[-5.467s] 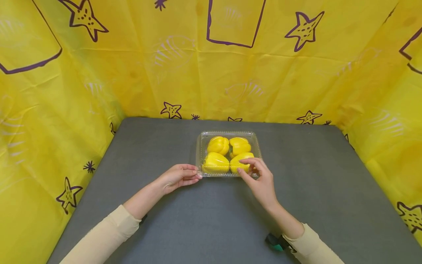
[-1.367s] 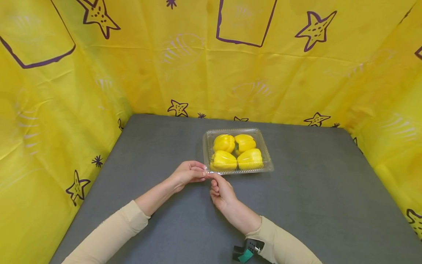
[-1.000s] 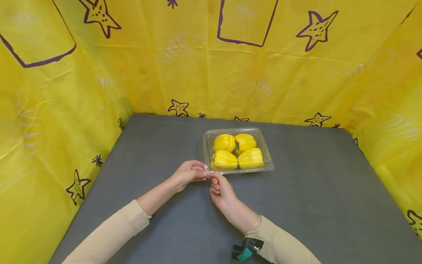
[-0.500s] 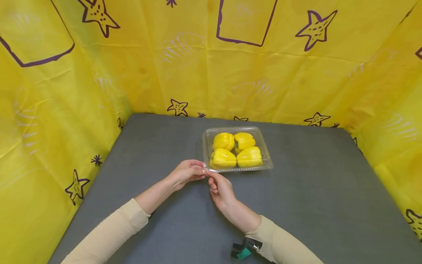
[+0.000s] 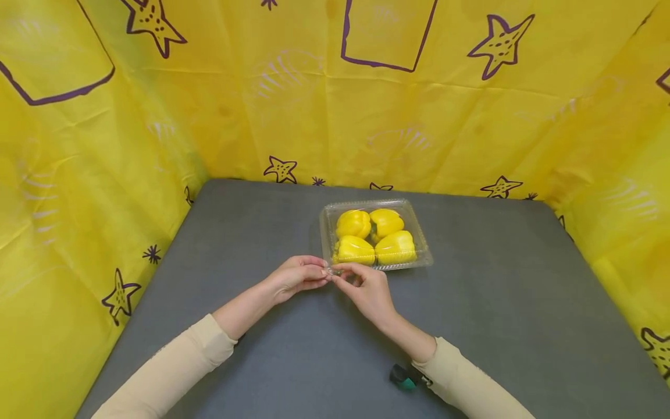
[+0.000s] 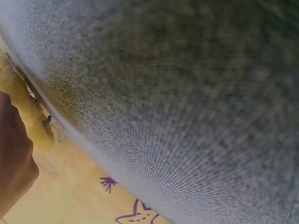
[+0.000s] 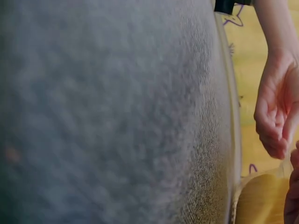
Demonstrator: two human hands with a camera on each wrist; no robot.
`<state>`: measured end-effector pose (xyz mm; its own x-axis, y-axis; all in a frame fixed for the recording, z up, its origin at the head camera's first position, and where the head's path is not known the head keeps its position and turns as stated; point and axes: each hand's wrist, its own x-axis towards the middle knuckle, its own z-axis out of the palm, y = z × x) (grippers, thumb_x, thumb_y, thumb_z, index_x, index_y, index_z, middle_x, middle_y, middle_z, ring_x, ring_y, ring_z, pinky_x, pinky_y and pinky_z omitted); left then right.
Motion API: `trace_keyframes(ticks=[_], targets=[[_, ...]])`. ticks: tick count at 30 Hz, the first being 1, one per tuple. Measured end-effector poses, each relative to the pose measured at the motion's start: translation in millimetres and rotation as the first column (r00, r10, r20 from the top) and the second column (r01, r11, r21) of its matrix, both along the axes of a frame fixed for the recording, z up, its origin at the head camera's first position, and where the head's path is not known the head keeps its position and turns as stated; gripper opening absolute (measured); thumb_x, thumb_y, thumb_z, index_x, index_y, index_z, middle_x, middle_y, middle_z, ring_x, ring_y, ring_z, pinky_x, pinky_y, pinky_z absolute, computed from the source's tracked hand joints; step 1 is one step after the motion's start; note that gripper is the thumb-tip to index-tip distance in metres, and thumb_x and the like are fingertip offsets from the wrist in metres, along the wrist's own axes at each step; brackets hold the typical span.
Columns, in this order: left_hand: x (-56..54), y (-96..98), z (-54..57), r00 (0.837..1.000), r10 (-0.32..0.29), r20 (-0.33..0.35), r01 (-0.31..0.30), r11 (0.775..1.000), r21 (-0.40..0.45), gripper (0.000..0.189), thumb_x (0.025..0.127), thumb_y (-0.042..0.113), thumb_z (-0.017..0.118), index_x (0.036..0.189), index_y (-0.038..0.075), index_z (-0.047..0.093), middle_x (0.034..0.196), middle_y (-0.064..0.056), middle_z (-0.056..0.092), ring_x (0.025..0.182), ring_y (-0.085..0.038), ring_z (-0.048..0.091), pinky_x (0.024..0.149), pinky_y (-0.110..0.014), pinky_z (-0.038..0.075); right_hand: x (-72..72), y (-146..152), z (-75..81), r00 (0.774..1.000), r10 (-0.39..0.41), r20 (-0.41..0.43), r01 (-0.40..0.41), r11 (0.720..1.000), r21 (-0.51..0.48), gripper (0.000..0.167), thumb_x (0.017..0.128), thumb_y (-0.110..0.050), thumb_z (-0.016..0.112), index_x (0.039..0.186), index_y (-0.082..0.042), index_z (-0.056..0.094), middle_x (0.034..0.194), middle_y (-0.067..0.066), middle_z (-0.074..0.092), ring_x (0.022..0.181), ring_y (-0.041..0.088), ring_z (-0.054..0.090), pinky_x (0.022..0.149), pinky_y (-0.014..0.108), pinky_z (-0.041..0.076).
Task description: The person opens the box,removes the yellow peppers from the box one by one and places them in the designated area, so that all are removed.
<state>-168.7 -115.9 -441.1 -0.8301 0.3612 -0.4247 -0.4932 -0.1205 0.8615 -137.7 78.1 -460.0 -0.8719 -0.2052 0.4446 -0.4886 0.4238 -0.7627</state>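
Observation:
A clear plastic clamshell box (image 5: 425, 251) holds several yellow bell peppers (image 5: 396, 248), its lid down over them. At its near left corner, my left hand (image 5: 295, 278) pinches the rim between thumb and fingers. My right hand (image 5: 370, 291) comes to the same corner from the right, thumb and index finger pinching the edge right beside the left fingertips. In the right wrist view, the left hand (image 7: 275, 105) shows with curled fingers, and part of the box (image 7: 261, 200) appears below. Part of a hand (image 6: 16, 161) shows at the left edge of the left wrist view.
The box stands on a grey cloth-covered table (image 5: 497, 302), toward the back. Yellow fabric (image 5: 335, 116) with starfish and fish drawings walls in the back and both sides. A black wrist camera mount (image 5: 405, 375) hangs under the right forearm.
My right hand moved from the box's right front to its near left corner. In the last half second it has turned over, its fingers unrolling into a thumb-and-index pinch. The left hand keeps its corner.

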Motion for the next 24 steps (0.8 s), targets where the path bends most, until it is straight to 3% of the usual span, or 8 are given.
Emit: trace_keyframes(ticks=[3, 8, 19, 24], targets=[[-0.1, -0.2, 0.1, 1.000, -0.014, 0.000, 0.014, 1.000, 0.001, 0.018, 0.091, -0.010, 0.056, 0.109, -0.009, 0.053, 0.089, -0.009, 0.063, 0.079, -0.014, 0.066, 0.076, -0.025, 0.057, -4.2, -0.5, -0.4, 0.996, -0.005, -0.085, 0.010, 0.998, 0.055, 0.019, 0.079, -0.020, 0.083, 0.096, -0.016, 0.078, 0.072, -0.010, 0.068, 0.049, 0.001, 0.047, 0.044, 0.018, 0.040], [-0.2, -0.3, -0.3, 1.000, -0.024, -0.001, 0.024, 1.000, 0.003, 0.016, 0.091, -0.010, 0.056, 0.107, -0.008, 0.054, 0.089, -0.009, 0.063, 0.080, -0.014, 0.067, 0.077, -0.025, 0.057, -6.4, -0.6, -2.8, 0.989, -0.043, -0.138, 0.055, 0.995, 0.083, 0.015, 0.076, -0.022, 0.085, 0.089, -0.017, 0.080, 0.064, -0.013, 0.065, 0.054, -0.002, 0.053, 0.048, 0.017, 0.038], [0.0, -2.0, -0.5, 0.999, -0.029, -0.016, 0.030, 1.000, 0.009, 0.012, 0.091, -0.009, 0.057, 0.102, -0.004, 0.054, 0.087, -0.008, 0.064, 0.079, -0.013, 0.067, 0.078, -0.026, 0.057, -8.4, -0.9, -3.9, 0.997, -0.038, -0.062, 0.041, 0.998, 0.042, 0.014, 0.077, -0.025, 0.084, 0.089, -0.017, 0.081, 0.063, -0.014, 0.067, 0.052, -0.006, 0.053, 0.043, 0.018, 0.037], [0.6, -0.9, -0.1, 0.999, -0.024, -0.022, 0.024, 1.000, 0.004, 0.012, 0.091, -0.009, 0.057, 0.100, -0.002, 0.054, 0.087, -0.007, 0.064, 0.079, -0.013, 0.067, 0.080, -0.027, 0.057, -8.6, -1.3, -5.5, 0.996, -0.037, -0.083, 0.041, 0.998, 0.044, 0.014, 0.078, -0.023, 0.084, 0.089, -0.015, 0.080, 0.057, -0.015, 0.062, 0.048, -0.006, 0.048, 0.043, 0.017, 0.036]])
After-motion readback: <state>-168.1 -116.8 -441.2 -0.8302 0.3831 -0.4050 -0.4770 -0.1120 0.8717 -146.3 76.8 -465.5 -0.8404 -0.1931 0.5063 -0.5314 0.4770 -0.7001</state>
